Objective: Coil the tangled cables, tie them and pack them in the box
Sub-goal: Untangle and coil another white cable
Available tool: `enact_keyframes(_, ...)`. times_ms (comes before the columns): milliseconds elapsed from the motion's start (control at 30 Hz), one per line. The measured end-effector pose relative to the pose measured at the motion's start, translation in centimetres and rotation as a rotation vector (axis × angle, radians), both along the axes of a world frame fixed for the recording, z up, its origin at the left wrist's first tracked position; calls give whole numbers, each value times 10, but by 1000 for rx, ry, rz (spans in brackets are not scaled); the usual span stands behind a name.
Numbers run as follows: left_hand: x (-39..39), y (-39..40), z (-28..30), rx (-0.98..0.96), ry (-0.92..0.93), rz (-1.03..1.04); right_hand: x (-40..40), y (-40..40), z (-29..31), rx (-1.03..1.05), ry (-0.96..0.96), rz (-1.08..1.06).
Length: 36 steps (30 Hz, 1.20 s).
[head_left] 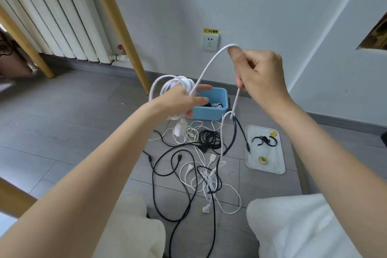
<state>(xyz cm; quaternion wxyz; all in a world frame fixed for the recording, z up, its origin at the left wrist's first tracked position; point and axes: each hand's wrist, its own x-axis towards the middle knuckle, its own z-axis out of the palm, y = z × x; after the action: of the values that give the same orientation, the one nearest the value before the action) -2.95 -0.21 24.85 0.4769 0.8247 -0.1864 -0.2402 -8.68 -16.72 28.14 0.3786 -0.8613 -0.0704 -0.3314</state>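
My left hand [180, 100] holds a coil of white cable [167, 86] in the air above the floor, its loops round my fingers and a white plug hanging below. From the coil a loose white strand [206, 67] arcs up to my right hand [256, 71], which pinches it between thumb and fingers. Below that hand the strand drops into a tangle of black and white cables [201, 165] on the floor, hooked on a black cable. A blue box [209, 114] stands behind the coil with some cable inside. One coiled black cable [210, 139] lies near it.
A white tray [278, 161] with black ties and yellow bands lies right of the tangle. Wooden legs [117, 27] and a white radiator [52, 14] stand at the left. A wall socket [210, 42] is behind. My knees in light trousers [293, 228] frame the bottom.
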Motion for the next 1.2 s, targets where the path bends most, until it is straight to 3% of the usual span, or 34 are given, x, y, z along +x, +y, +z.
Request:
enact_keyframes(67,-10,-16,-1,-51,18,-141,0,6,1,290,97,91)
enact_keyframes(167,-21,-35,-2,15,8,-270,2,5,2,412,111,109)
enact_keyframes(233,-23,-40,0,136,-20,-302,1,-1,5,373,88,141)
enact_keyframes(367,-19,-34,0,399,-49,-372,-3,-24,10,60,19,36)
enact_keyframes(533,-14,-24,0,311,-4,-171,-4,-33,6,-57,-95,-97)
enact_keyframes(700,-18,-15,8,153,175,-78,-2,-29,1,263,93,7)
enact_keyframes(933,-11,-16,8,75,-47,93,-9,-13,3,633,484,147)
enact_keyframes(1000,-9,-17,4,222,-160,98,-7,-14,5,406,379,9)
enact_keyframes(1100,-9,-20,-5,472,-274,67,-6,-21,7,-118,-27,-199)
enact_keyframes(1200,-5,-22,-5,509,-289,83,-2,-24,4,-319,-303,-274)
